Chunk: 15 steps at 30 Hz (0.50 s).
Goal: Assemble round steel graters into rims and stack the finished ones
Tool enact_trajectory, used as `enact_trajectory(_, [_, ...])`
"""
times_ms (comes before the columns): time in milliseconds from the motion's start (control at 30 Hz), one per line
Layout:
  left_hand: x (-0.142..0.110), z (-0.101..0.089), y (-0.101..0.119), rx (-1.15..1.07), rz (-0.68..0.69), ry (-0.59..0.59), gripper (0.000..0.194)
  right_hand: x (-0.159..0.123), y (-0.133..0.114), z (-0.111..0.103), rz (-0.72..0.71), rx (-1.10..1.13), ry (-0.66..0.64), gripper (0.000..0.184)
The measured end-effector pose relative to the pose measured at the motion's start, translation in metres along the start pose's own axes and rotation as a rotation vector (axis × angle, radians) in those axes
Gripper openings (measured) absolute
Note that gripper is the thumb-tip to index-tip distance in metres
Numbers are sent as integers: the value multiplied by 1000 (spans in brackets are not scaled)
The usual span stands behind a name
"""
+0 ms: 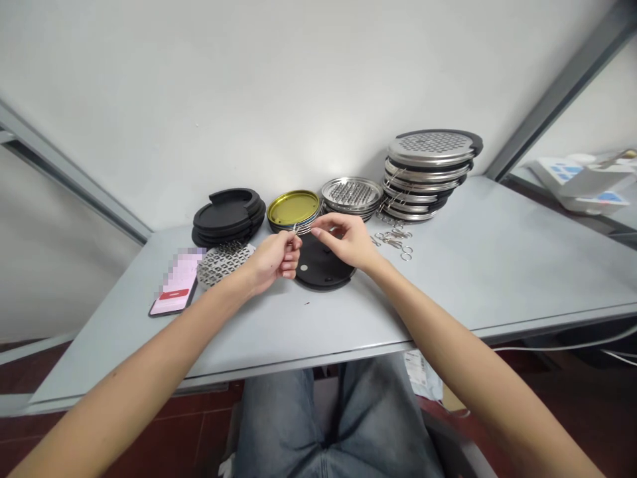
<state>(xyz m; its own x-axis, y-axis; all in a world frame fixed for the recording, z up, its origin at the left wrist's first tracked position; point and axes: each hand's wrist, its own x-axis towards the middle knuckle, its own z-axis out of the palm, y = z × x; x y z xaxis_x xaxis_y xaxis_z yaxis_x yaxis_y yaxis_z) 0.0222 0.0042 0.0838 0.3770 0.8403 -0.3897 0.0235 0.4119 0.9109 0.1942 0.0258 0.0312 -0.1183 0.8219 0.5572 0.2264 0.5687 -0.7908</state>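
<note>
My left hand (279,259) is closed, with a small shiny metal piece (296,228) pinched between thumb and forefinger. It looks like one of the ring-and-clip pieces, but its exact kind is too small to tell. Close by on the right, my right hand (348,242) has thumb and forefinger pressed together; whatever may be between them is hidden. Beneath both hands lies a round black plate (326,271) with a notched rim, partly covered by my right hand. Several loose metal rings with clips (394,237) are scattered to the right of my right hand.
Along the wall stand stacked black holders (223,219), a gold-coloured round lid (293,208) on other discs, round metal graters (352,192) and a tall stack of assembled graters (432,147). Perforated metal discs (221,264) and a phone (174,292) lie on the left of the grey table (537,265).
</note>
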Motion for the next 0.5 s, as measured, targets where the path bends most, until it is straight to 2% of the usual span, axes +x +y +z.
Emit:
enact_trajectory(100, [6,-5,-6,-9,32,-68,25,-2,0,1,-20,-64,-54,23])
enact_trajectory(267, [17,-2,-17,-76,56,-196,29,-2,4,2,15,-64,-102,25])
enact_trajectory(500, [20,-5,-28,-121,107,-302,32,0,2,-2,114,148,-260,29])
